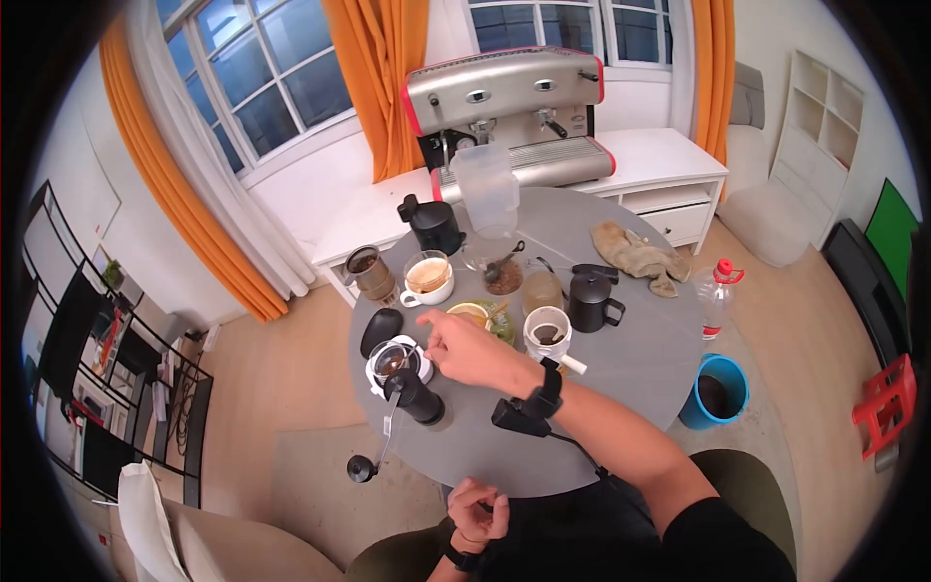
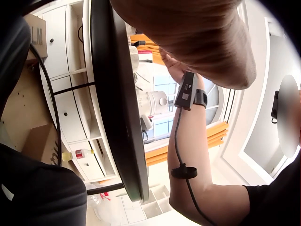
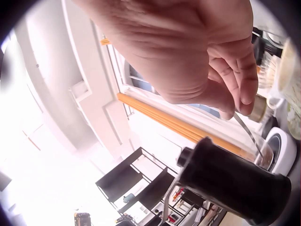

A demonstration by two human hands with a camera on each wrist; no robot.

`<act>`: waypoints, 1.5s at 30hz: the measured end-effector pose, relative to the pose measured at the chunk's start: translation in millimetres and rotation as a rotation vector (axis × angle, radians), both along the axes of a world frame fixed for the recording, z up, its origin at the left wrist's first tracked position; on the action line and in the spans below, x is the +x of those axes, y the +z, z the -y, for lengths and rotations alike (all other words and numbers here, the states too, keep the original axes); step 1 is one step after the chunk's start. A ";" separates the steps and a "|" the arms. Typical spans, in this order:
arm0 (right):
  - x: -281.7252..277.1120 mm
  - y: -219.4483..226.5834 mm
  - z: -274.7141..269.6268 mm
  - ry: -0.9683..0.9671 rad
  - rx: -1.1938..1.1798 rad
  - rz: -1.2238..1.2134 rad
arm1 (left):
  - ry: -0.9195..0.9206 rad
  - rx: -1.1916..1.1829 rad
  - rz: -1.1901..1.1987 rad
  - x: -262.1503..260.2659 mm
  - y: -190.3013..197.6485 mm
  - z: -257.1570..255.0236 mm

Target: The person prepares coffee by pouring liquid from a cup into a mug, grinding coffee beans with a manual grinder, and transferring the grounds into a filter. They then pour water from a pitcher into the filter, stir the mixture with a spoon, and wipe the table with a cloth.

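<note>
My right hand (image 1: 475, 351) reaches across the table and pinches a thin metal utensil (image 3: 247, 129) between thumb and finger. The utensil slants down into a small glass bowl (image 1: 392, 360) with dark contents, its far end hidden there. Under the bowl is a round white scale (image 3: 284, 153). Close in front stands a black hand grinder (image 1: 417, 398), its crank and knob (image 1: 362, 468) sticking out past the table edge. My left hand (image 1: 478, 509) hangs loosely curled near my lap below the table edge, holding nothing.
Left of centre are a black mouse-shaped object (image 1: 382, 333), a glass of grounds (image 1: 371, 276) and a white cup (image 1: 429, 281). A dark pot (image 1: 589, 301), a white-handled dripper (image 1: 548, 332) and a cloth (image 1: 635, 254) lie rightward. An espresso machine (image 1: 514, 116) stands behind.
</note>
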State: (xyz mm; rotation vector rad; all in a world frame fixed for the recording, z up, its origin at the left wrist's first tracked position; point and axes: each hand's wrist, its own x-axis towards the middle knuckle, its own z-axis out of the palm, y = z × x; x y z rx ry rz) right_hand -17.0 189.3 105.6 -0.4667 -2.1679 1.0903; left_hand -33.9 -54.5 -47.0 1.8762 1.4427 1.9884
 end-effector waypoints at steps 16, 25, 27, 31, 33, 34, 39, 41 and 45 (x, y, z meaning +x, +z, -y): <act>218.0 -66.7 -68.0 -0.809 -0.135 0.063 | 0.191 -0.301 -0.245 29.5 28.8 -39.1; 216.3 -77.1 -75.6 -0.578 -0.678 -0.139 | 0.192 -0.414 -0.249 28.3 32.1 -36.0; 218.6 -78.6 -70.8 -0.589 -0.654 -0.153 | 0.187 -0.444 -0.245 27.7 32.2 -35.9; 238.7 -74.0 -61.3 -0.610 -0.672 -0.174 | 0.128 -0.499 -0.168 24.9 33.9 -36.8; 252.3 -66.8 -54.4 -0.624 -0.674 -0.212 | 0.067 -0.537 -0.078 25.1 35.0 -37.2; 260.0 -60.7 -51.0 -0.615 -0.671 -0.219 | 0.027 -0.557 -0.021 26.0 37.8 -38.5; 297.7 -19.5 -28.1 -0.558 -0.676 -0.250 | -0.163 -0.536 -0.157 37.6 79.3 -50.9; 306.5 -1.0 -16.5 -0.548 -0.667 -0.247 | -0.232 -0.522 -0.288 47.1 103.1 -60.3; 320.7 24.1 2.7 -0.521 -0.673 -0.184 | -0.394 -0.400 -0.386 61.2 141.6 -85.6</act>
